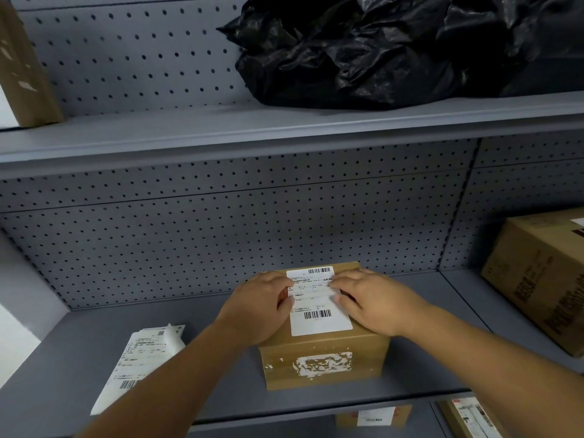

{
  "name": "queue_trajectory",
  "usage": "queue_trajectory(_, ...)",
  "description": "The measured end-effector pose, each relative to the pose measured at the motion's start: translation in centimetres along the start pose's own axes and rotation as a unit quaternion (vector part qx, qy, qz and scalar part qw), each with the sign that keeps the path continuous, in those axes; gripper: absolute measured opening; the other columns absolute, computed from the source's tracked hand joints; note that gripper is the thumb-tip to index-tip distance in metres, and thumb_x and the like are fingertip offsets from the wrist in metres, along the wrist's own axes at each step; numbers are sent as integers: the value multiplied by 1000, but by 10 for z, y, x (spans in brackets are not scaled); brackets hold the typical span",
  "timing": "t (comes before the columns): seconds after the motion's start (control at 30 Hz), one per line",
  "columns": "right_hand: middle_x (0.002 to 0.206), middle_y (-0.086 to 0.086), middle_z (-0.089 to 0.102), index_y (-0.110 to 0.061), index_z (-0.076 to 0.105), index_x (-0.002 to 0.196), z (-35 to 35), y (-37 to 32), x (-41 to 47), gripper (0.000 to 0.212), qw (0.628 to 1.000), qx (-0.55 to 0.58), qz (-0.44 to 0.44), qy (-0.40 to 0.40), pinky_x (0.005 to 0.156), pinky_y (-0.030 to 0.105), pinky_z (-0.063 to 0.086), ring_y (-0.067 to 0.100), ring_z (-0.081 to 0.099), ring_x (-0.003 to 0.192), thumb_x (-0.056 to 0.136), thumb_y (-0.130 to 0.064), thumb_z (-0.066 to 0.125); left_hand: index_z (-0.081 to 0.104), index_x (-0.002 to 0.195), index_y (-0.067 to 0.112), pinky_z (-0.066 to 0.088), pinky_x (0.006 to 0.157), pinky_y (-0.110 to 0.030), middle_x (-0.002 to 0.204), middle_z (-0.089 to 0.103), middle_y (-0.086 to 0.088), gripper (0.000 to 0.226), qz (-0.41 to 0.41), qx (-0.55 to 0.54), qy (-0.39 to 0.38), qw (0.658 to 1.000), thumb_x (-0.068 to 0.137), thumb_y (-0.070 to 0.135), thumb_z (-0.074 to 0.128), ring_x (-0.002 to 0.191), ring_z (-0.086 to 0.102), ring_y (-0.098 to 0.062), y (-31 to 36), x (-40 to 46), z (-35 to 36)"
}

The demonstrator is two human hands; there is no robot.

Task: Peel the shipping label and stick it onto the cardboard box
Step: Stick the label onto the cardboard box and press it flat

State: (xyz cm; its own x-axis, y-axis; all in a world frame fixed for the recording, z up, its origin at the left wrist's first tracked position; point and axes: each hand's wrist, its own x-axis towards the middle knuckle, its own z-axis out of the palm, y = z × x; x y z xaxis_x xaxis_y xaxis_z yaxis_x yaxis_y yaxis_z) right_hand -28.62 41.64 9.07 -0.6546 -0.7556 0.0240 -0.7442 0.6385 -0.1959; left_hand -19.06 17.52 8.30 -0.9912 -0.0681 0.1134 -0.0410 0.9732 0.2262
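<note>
A small cardboard box [325,365] stands on the grey shelf [221,384], with torn label scraps on its front face. A white shipping label [319,314] with two barcodes lies flat on the box's top. My left hand [262,305] rests on the box's left side, its fingertips pressing the label's left edge. My right hand [369,301] lies on the right side, its fingers on the label's right edge. Both hands are flat on the label and grip nothing.
A stack of label sheets [139,365] lies on the shelf to the left, partly under my left forearm. A large cardboard box [543,279] sits at the right. A black plastic bag [395,49] fills the upper shelf. Pegboard backs the shelves.
</note>
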Motion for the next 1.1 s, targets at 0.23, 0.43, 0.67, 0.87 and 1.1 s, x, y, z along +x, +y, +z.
queue_trajectory(0.23,150,-7,51,-26,49,148,0,-17,-3,56,999,-2,-35,11,115,34,37,14,41,138,104,-55,31,52,145,29,33,117,-33,153,47,11,45,27,-31,-13,999,101,38,49,140,39,-12,21,-7,-5)
queue_trajectory(0.43,143,-11,54,-25,56,140,5,-26,-15,48,996,12,-84,8,113,25,34,11,44,132,104,-51,37,52,144,31,27,112,-24,151,50,12,45,62,-47,-16,997,101,43,48,139,41,-10,37,-25,1)
queue_trajectory(0.67,153,-13,48,-28,51,147,0,-11,-25,51,998,23,-60,4,118,29,33,8,38,140,105,-52,37,50,143,37,32,117,-37,151,47,20,47,24,-22,-9,999,99,50,44,139,41,-5,19,-32,-1)
queue_trajectory(0.87,157,-14,43,-30,45,152,-2,-4,-33,53,999,15,-41,2,120,28,30,7,33,144,105,-53,37,47,145,37,31,118,-38,151,47,20,47,9,-27,-11,1000,100,49,45,137,43,-6,5,-39,-5)
queue_trajectory(1.1,141,-16,53,-29,55,140,2,-29,-40,44,993,30,-106,35,111,21,36,4,42,131,104,-48,40,52,141,38,34,116,-35,149,47,21,44,73,-86,-36,993,97,46,49,134,42,-3,28,-45,-3)
